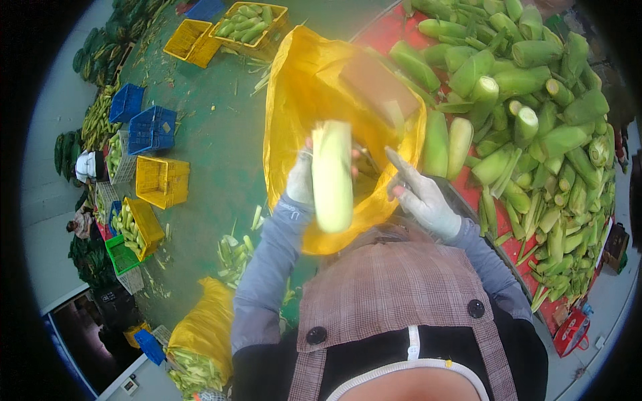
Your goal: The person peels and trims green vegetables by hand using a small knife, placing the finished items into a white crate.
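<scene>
A pale green ear of corn (333, 180), still in its inner husk, stands upright in my left hand (300, 178), whose fingertips show on its far side. My right hand (424, 203) is to its right, apart from the corn, at the rim of a yellow woven sack (286, 100). Its thumb is bent inward; whether something small and dark lies between thumb and finger is unclear. Both hands wear whitish gloves with bare fingertips. The sack gapes beneath the corn, and a blurred brownish patch shows at its far side.
Right of me, a red-topped table (396, 27) bears a heap of husked-on corn (521, 85). Yellow crates (163, 181) and blue crates (152, 129) stand on the green floor at left. A full yellow sack (203, 321) lies behind left, near loose husks (233, 258). Other people (83, 223) are far left.
</scene>
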Available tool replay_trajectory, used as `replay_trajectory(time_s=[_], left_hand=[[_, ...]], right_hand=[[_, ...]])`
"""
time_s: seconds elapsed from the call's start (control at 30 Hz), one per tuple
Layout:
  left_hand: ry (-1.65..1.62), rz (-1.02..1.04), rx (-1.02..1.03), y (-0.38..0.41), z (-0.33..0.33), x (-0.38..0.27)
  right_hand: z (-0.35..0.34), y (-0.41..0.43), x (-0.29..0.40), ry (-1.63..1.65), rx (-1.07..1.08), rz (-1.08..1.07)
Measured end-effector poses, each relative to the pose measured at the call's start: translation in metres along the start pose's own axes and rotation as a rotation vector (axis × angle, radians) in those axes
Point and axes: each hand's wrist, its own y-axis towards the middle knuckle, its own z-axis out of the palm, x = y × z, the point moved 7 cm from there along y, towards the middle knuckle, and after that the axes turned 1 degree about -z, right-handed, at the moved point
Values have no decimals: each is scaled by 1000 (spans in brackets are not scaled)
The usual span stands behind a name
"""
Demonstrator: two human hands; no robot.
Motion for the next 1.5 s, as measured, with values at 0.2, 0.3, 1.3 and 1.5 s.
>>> replay_trajectory(time_s=[0.2,0.3,1.3,1.5], left_hand=[[13,-265,30,-14,11,49],[45,-328,63,-22,6,60],[904,14,-248,-10,5,40],[900,-89,-294,-15,0,42]], right_hand=[[9,26,18,343,385,190],[9,26,15,408,512,191],[14,33,-14,143,301,136],[-34,62,-38,-1030,-230,-64]])
